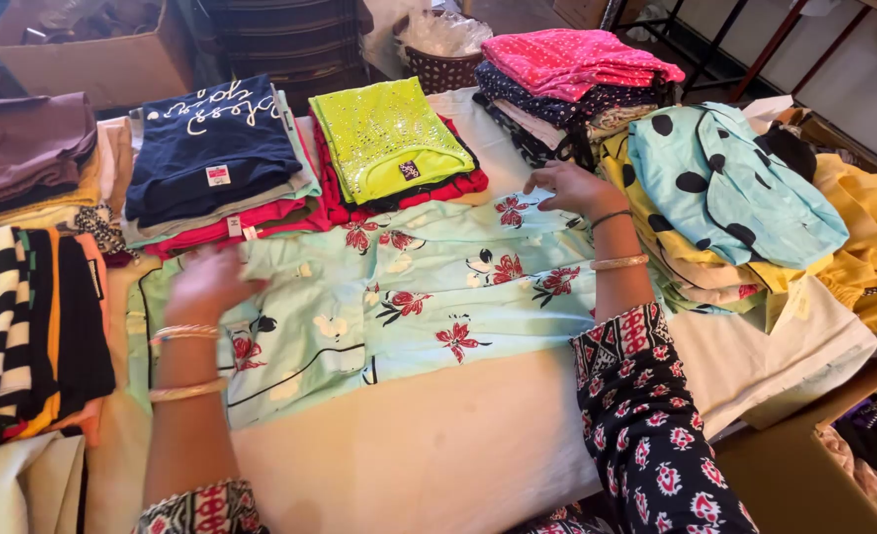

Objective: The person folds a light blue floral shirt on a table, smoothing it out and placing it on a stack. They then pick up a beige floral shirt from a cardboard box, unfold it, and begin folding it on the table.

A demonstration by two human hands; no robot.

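A pale mint garment with red flowers and black piping (409,297) lies spread flat on a cream cloth-covered table (438,445). My left hand (206,282), blurred, presses flat on the garment's left part near its edge. My right hand (569,188) rests with fingers spread on the garment's far right corner. Both wrists wear bangles. Neither hand grips anything.
Folded stacks ring the garment: neon yellow top on red clothes (389,138), navy top pile (211,148), striped pile (23,326) at left, pink and dark pile (567,79), loose light-blue dotted and yellow clothes (735,198) at right. A cardboard box (92,59) and a basket (443,54) stand behind.
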